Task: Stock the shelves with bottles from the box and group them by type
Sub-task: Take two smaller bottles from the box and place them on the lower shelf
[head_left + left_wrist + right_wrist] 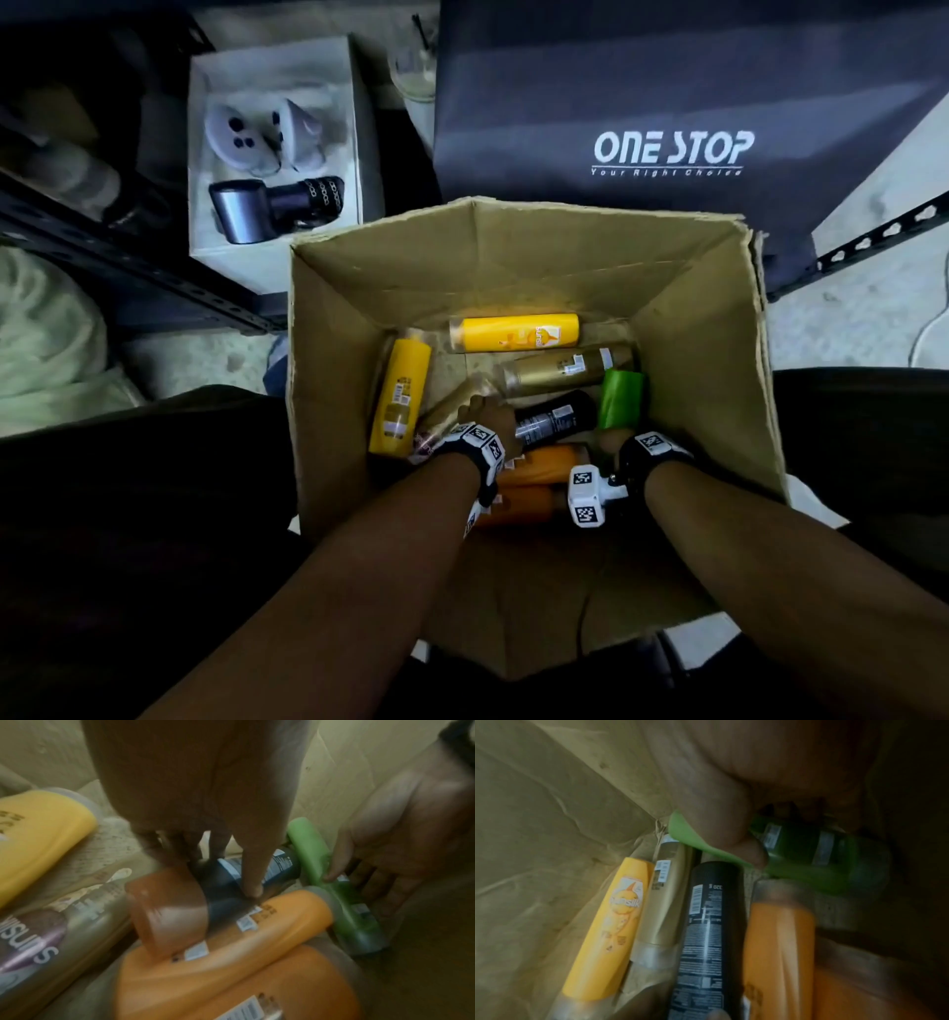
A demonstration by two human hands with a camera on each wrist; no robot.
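head view: reaching both hands down into the box, standing open on a concrete floor so the bottles can be lifted straight out; left hand lying over the black bottle, right hand sitting at the base of the green bottle, finger state not readable here; yellow bottle and gold bottle lying loose on the bottom; dark bag and a white box sitting beyond, shelf rail running at left

left wrist view: pressing fairly straight fingers down onto the black bottle, nothing gripped yet; orange bottle lying just beside it

right wrist view: curling thumb and fingers round the green bottle, likely to take that type out first; black bottle lying alongside on the cardboard
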